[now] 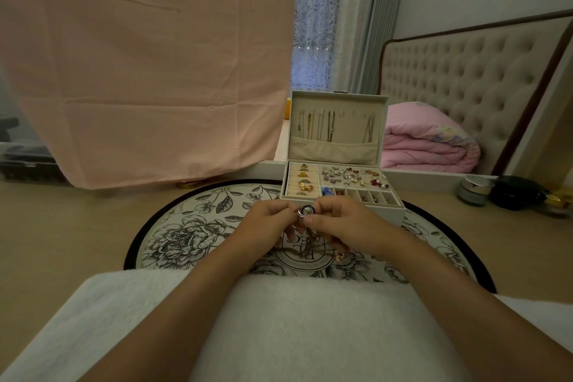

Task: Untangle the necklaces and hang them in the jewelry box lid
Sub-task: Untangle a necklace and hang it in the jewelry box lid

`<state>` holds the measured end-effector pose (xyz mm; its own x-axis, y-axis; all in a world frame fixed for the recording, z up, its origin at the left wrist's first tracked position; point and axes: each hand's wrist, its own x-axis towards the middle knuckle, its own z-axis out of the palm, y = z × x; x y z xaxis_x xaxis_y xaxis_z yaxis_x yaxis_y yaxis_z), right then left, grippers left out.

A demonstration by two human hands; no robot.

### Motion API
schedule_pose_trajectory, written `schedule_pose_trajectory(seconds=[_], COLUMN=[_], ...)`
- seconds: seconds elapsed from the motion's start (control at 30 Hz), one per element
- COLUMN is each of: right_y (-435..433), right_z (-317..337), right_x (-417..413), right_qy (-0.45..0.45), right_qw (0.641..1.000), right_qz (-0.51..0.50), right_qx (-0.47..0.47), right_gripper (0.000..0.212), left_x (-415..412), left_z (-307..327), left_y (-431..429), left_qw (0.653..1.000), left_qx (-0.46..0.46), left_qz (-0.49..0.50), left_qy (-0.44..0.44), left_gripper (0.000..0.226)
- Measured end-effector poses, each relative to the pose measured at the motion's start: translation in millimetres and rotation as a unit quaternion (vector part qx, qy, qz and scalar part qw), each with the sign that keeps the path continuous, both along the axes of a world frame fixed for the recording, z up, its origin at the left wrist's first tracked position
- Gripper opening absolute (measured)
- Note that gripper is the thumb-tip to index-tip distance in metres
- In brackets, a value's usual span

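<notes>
Jewelry box lid (338, 95) is stood open at 12 o'clock from the hands; several necklaces (331, 130) are already hung in it, with a gap left toward its right side. A ring pendant (306, 211) is pinched between the curled fingers of the left hand (269, 222) and right hand (345, 222), just above the floral mat (192, 226). A tangle of chains (310, 245) is trailed from it toward 6 o'clock. Task is judged partly done: this tangle is yet to be separated and hung.

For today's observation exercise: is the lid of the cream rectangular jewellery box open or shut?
Open. The cream fabric-lined lid stands upright behind the box base, showing thin chains hanging above its pocket.
</notes>
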<state>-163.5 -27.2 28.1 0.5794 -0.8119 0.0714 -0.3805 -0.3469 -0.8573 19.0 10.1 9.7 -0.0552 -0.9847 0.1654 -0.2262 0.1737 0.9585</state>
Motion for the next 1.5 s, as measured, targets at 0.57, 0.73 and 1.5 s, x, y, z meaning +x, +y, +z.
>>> schedule_pose_trajectory(seconds=[0.57, 0.73, 1.5], right_y=[-1.6, -3.3, 1.4], right_z=[-2.0, 4.6, 13.3], right_x=[-1.7, 1.1, 4.5], right_qy=[-0.104, -0.268, -0.073], right_qw=[0.987, 0.954, 0.988], right_qz=[-0.098, -0.083, -0.125], right_qx=[-0.076, 0.109, 0.056], right_gripper=[0.036, 0.029, 0.023], left_x=[6.7, 9.8, -8.0], left_z=[-4.8, -7.9, 6.0], left_y=[-9.4, -5.6, -7.1], left_qw=[0.986, 0.967, 0.962], left_qx=[0.047, -0.016, 0.1], left_qz=[0.11, 0.123, -0.025], left_qy=[-0.115, -0.222, 0.252], left_gripper=[0.031, 0.024, 0.028])
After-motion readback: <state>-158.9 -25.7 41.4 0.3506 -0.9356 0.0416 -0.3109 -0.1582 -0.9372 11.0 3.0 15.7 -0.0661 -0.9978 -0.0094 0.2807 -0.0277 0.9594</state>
